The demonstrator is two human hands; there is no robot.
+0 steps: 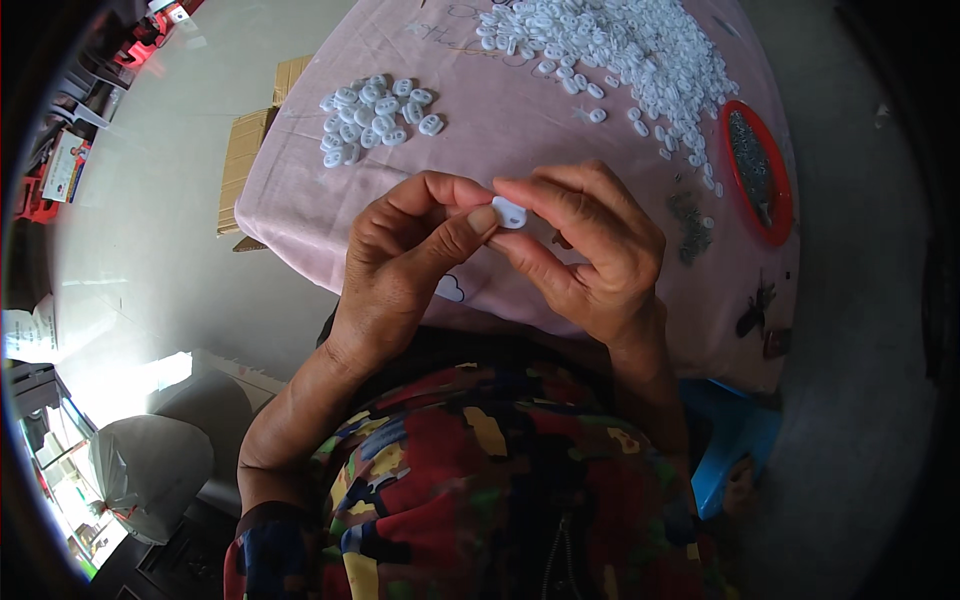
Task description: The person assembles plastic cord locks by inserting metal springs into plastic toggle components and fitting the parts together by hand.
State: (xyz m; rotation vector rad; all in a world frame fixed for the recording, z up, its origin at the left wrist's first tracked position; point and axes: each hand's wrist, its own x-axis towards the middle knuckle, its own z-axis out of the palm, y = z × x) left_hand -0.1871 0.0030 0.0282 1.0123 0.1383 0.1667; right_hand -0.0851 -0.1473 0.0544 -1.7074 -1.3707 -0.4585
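Observation:
A small white oval plastic piece (512,212) with an opening in it is held up over the near part of the pink-covered table. My left hand (395,255) pinches its left side between thumb and fingers. From the other side, the index finger and thumb of my right hand (605,250) close round the same piece, and its other fingers are bent. Part of the piece is covered by my fingertips. Farther off to the left lies a small group of similar white pieces (372,115). A much larger heap of white pieces (640,60) spreads across the far right.
A red oval tray (779,180) with small metal parts stands near the right table edge. Beside it lies a loose patch of small metallic bits (690,228), with a dark object (752,312) nearer me. Cardboard (240,165) stands left of the table; a blue stool (730,430) is at right.

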